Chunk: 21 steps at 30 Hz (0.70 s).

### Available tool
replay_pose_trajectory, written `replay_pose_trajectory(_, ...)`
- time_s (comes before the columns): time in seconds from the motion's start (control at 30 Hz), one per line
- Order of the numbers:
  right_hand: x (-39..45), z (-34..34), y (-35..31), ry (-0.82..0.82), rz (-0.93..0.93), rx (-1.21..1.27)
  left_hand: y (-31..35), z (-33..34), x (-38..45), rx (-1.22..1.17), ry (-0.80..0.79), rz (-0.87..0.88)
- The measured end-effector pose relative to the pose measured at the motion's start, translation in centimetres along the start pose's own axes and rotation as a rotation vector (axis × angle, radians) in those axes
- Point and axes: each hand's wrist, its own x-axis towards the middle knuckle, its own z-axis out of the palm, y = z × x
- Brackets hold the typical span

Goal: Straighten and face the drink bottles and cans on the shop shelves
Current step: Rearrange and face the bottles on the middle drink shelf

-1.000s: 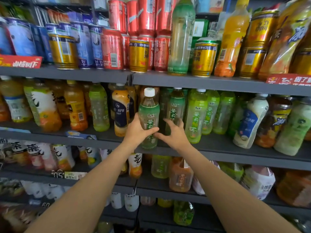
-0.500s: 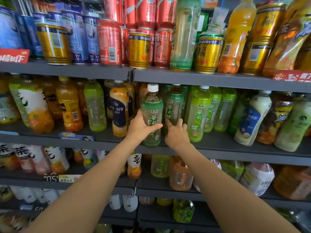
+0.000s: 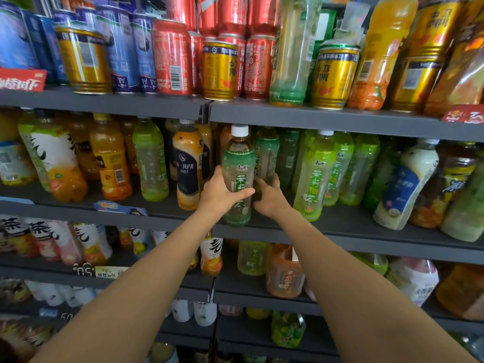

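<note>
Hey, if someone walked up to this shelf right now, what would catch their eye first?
Probably the two bare arms reaching to the middle shelf, where the left hand grips a green tea bottle with a white cap and the right hand reaches just behind it. Above, red cans and gold cans crowd the top shelf.

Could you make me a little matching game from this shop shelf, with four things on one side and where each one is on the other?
Things:
1. green tea bottle with white cap
2. left hand
3. right hand
4. red can with barcode

Places:
A. on the top shelf, between blue cans and a gold can
B. wrapped round the front bottle, thumb across its label
C. at the front edge of the middle shelf
D. reaching in beside the held bottle, toward the bottle behind it

Pairs: 1-C, 2-B, 3-D, 4-A
</note>
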Motion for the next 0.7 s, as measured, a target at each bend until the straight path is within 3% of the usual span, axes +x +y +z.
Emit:
replay_pose_trajectory(0.2,0.3,0.4,0.8,0.046,-0.034,0.013,-0.2,-0.4,0.0,0.022,-0.025,-0.004)
replay_pose_trajectory(0.33,-1.7,2.7,0.8,0.272,-0.085,-0.421,0.0,-0.4,-0.1,0.029,-0.019,-0.001)
replay_pose_trajectory(0.47,-1.0,2.7,1.5,0.140,-0.102,-0.712,0.0,-0.4,-0.1,0.037,-0.015,-0.003)
replay_pose_trajectory(0.7,0.2,2.6,1.2,-0.027,0.004,-0.730,0.1,-0.3,-0.1,0.048,-0.007,-0.014)
